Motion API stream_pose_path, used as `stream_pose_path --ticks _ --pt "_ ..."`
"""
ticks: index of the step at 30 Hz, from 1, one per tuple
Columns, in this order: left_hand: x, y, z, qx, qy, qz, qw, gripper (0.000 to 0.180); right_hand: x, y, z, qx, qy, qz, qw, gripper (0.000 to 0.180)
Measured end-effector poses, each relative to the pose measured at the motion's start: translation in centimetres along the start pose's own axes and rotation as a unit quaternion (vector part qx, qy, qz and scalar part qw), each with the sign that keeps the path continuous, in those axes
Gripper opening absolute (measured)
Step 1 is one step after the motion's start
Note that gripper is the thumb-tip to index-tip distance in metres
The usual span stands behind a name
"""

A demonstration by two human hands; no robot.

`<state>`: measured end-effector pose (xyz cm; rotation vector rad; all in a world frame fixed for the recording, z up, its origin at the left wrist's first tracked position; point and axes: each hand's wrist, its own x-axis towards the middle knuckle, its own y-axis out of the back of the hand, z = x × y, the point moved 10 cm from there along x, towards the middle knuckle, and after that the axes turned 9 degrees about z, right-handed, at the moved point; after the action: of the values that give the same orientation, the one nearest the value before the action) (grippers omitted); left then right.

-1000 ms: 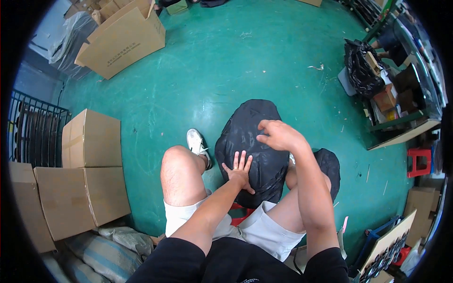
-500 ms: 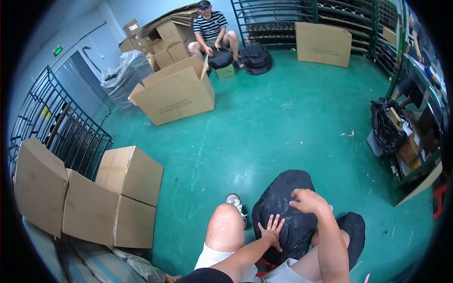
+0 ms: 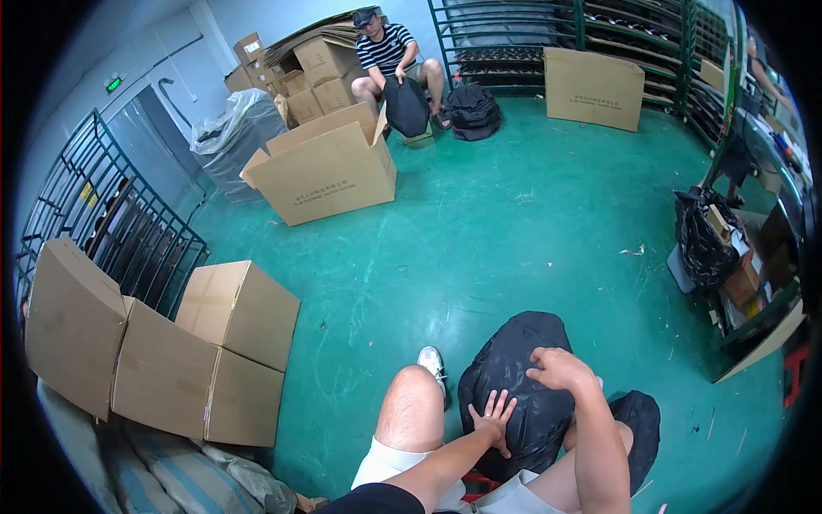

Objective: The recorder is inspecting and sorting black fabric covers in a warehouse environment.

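Black bag (image 3: pixel 505 368) sits at five o'clock, long axis near-vertical, rounded end toward twelve; its lower end is partly hidden by the left forearm and legs. Left hand (image 3: pixel 491 421) lies spread on it; right hand (image 3: pixel 561 370) curls at the bag's two o'clock, any pinch or contact indeterminable.

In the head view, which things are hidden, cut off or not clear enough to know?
In the head view:
- Red thing: mostly hidden by the black bundle and pale shorts.
- Open carton: its walls hide the inside.
- Person at far right: cut off by the picture's edge.
- Right hand: the angle leaves unclear whether it touches the bundle.
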<state>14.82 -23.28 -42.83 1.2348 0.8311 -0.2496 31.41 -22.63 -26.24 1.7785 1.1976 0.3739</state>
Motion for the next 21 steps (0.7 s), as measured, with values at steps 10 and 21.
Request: stream_pose_path --ticks 10,21 --pt "0.1 -0.3 0.2 0.005 -0.010 0.014 1.000 0.153 -0.2 -0.3 -0.9 -0.006 0.004 -0.002 1.000 0.043" --pt "0.0 -0.2 0.0 -0.004 -0.004 0.000 1.000 0.150 -0.7 0.5 -1.3 0.002 -0.003 -0.006 1.000 0.041"
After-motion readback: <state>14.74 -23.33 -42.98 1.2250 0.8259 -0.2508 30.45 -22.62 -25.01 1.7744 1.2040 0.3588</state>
